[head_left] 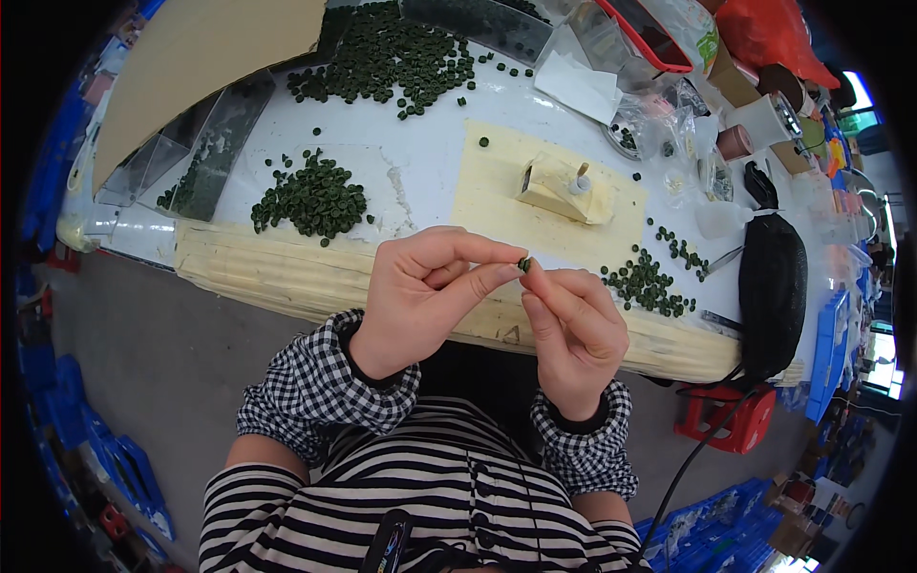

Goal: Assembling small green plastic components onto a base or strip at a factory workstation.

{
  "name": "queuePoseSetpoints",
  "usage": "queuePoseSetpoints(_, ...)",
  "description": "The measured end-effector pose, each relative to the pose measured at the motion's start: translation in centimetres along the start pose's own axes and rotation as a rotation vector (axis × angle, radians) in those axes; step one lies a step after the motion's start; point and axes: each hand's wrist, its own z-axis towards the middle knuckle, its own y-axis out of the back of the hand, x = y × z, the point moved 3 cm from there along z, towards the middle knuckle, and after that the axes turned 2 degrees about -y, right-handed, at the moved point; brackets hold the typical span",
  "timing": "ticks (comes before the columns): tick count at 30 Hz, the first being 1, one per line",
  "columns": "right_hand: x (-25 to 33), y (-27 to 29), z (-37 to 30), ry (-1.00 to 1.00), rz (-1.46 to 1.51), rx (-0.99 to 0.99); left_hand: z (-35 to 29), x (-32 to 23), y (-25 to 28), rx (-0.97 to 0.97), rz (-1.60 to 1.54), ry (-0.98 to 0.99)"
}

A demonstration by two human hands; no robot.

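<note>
Between thumb and forefinger my left hand [435,286] pinches a small dark green round piece [523,265]. The fingertips of my right hand [576,329] meet it from the other side, closed together; whether they grip the piece or something tiny is hidden. Both hands are above the table's padded front edge. Just beyond them a wrapped block [568,189] with a small upright peg [582,176] sits on a yellow sheet [482,205]. A pile of like green pieces [310,196] lies to the left, and a smaller group [650,285] to the right.
A large heap of green pieces [382,53] lies at the back. Clear trays [205,153] and a cardboard sheet [210,67] stand at left. On the right are a black padded bag [772,296], plastic bags [659,124] and a red stool [731,420] below.
</note>
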Motion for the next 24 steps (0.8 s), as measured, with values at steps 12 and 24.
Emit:
queuePoseSetpoints(12, 0.41, 0.15, -0.12, 0.033, -0.058, 0.030, -0.10, -0.83, -0.11, 0.031, 0.143, -0.070)
queuePoseSetpoints(24, 0.59, 0.10, -0.56, -0.084, -0.057, 0.012, 0.21, -1.20, -0.01, 0.037, 0.239, -0.076)
